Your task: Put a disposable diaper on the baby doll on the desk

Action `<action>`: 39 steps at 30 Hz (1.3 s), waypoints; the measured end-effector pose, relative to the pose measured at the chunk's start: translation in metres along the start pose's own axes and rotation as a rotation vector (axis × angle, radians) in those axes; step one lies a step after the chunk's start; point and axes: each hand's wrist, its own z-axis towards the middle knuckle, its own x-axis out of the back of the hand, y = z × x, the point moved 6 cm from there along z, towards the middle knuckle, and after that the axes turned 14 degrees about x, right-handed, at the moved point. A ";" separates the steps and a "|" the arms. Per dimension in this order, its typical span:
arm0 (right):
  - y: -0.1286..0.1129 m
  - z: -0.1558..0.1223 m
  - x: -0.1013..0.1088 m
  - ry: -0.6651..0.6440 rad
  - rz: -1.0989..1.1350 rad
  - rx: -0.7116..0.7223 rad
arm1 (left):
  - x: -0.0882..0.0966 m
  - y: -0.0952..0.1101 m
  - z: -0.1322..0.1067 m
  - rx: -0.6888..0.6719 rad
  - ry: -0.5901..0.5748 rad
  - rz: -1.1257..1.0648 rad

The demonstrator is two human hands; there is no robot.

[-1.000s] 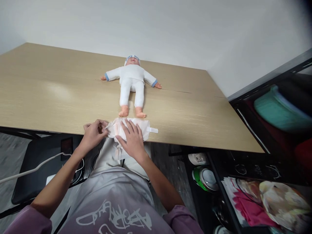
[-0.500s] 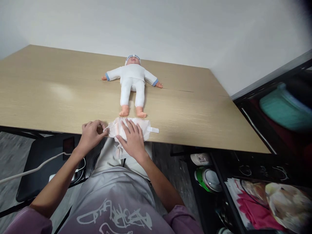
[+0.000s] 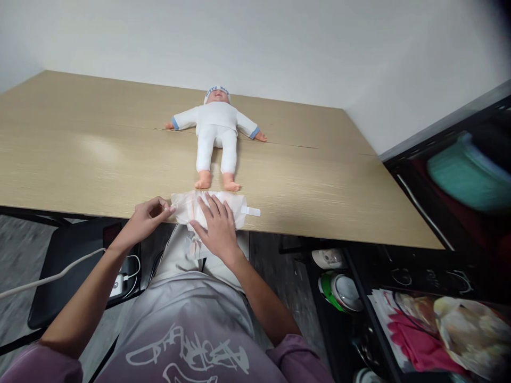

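Note:
A thin white diaper [image 3: 184, 206] lies at the table's front edge, its lower end hanging over toward my lap. One white fastening tab [image 3: 253, 211] sticks out flat on its right side. My right hand [image 3: 217, 226] rests flat on the middle of the diaper, fingers spread. At the left edge, my left hand [image 3: 149, 217] has thumb and fingertips pinched together at the diaper's side; the exact bit between them is too small to make out. Just beyond the diaper, a baby doll [image 3: 217, 122] in white clothes lies on its back, arms out and feet toward me.
The wooden table [image 3: 311, 186] stretches to the wall. On the left below it stands a black chair [image 3: 59, 266] with a white charger [image 3: 117, 285] and cable. A shelf at the right holds a pink cloth [image 3: 423, 340], a plastic bag [image 3: 471, 335] and a teal container [image 3: 467, 173].
My left hand has shifted slightly, and the diaper's left side looks flatter and more spread out. My right hand stays where it was, and the doll has not moved.

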 end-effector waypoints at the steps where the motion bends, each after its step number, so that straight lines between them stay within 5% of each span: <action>1: 0.000 0.000 0.000 0.001 -0.001 0.000 | 0.000 0.000 0.000 0.004 -0.019 -0.039; 9: 0.000 0.000 0.000 -0.001 -0.001 -0.001 | 0.001 0.011 0.001 0.094 -0.021 -0.295; 32: 0.001 -0.001 -0.001 0.021 0.012 -0.007 | 0.008 0.009 0.003 0.065 -0.025 -0.261; 35: 0.001 -0.001 -0.001 0.016 0.012 -0.012 | 0.009 0.005 0.004 0.015 0.023 -0.228; 39: 0.001 -0.002 0.000 0.022 0.018 -0.014 | 0.016 -0.004 0.003 -0.030 0.231 -0.010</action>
